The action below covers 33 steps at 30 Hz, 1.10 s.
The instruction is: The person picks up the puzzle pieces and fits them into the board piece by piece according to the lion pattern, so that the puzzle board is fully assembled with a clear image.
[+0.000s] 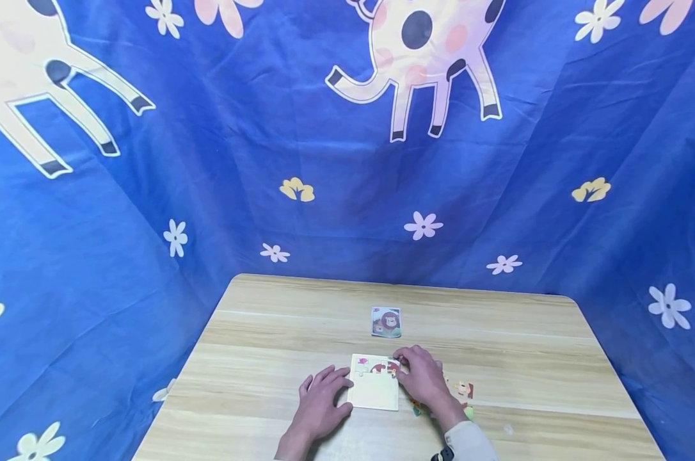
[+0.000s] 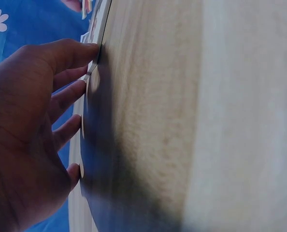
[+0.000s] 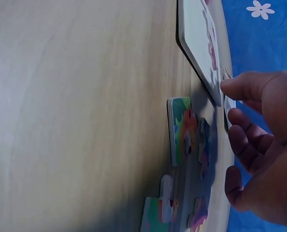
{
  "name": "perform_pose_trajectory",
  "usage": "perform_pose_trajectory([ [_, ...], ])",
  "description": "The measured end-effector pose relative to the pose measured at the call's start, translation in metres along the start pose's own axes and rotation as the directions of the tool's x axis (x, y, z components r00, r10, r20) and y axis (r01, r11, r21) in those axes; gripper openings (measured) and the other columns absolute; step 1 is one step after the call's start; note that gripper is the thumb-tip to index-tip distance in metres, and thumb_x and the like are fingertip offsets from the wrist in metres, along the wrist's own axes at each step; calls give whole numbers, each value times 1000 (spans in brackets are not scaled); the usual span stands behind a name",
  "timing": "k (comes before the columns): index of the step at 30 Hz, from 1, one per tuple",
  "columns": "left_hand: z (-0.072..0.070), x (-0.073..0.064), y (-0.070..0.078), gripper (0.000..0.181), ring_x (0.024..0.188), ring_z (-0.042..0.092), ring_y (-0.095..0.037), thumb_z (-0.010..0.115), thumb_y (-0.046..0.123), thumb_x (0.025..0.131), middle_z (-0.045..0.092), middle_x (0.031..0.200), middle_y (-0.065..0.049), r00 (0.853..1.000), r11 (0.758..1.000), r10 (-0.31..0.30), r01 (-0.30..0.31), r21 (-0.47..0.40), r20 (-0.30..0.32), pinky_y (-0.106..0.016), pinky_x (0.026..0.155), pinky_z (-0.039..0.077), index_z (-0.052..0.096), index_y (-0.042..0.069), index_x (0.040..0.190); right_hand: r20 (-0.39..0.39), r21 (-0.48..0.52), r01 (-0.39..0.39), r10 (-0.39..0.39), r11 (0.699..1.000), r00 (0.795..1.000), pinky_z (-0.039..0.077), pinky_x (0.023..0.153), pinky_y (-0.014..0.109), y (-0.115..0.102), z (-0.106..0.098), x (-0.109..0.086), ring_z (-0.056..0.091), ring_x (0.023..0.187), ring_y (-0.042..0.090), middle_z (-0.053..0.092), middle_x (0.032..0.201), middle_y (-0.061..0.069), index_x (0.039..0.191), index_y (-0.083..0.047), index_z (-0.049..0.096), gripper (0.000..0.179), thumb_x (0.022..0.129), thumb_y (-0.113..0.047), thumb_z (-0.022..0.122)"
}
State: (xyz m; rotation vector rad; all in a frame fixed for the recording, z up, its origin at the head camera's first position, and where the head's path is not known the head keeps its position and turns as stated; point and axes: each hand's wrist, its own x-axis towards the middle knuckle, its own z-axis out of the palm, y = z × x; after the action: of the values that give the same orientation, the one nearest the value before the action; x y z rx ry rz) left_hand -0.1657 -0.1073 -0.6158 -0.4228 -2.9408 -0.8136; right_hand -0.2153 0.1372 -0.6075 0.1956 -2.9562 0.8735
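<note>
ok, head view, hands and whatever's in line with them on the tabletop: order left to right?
left hand → puzzle board → right hand → loose puzzle pieces showing to the right of that hand

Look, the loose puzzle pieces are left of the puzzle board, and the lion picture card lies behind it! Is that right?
Not quite: the head view shows the loose puzzle pieces to the right of the puzzle board. The lion picture card is behind it.
</note>
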Motion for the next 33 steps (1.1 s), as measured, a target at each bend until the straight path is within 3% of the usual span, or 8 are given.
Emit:
perform_pose_trajectory([
  [14, 1, 0, 0, 32, 134, 44, -28, 69, 29, 75, 58, 137, 9, 1000, 1000, -7, 7, 4, 9, -69, 104, 24, 67, 25, 106, 42, -52, -5, 8, 999, 999, 41, 81, 40, -5, 6, 1, 57, 95, 13, 60, 98, -10, 111, -28, 68, 34, 77, -25, 75],
  [27, 6, 0, -1, 33, 134, 45, -27, 69, 30, 74, 58, 137, 10, 1000, 1000, -4, 4, 26, -9, -69, 105, 25, 67, 27, 107, 30, -19, -10, 11, 1000, 999, 36, 73, 34, -4, 11, 1, 53, 91, 12, 56, 94, -9, 112, -22, 70, 40, 73, -16, 74],
  [33, 8, 0, -1, 33, 134, 44, -26, 70, 30, 74, 57, 137, 11, 1000, 1000, -10, 11, 27, -14, -69, 105, 25, 67, 27, 107, 8, -18, 1, -1, 1000, 1000, 34, 73, 32, -3, 14, 1, 52, 90, 11, 56, 93, -10, 110, -25, 70, 34, 76, -21, 74],
])
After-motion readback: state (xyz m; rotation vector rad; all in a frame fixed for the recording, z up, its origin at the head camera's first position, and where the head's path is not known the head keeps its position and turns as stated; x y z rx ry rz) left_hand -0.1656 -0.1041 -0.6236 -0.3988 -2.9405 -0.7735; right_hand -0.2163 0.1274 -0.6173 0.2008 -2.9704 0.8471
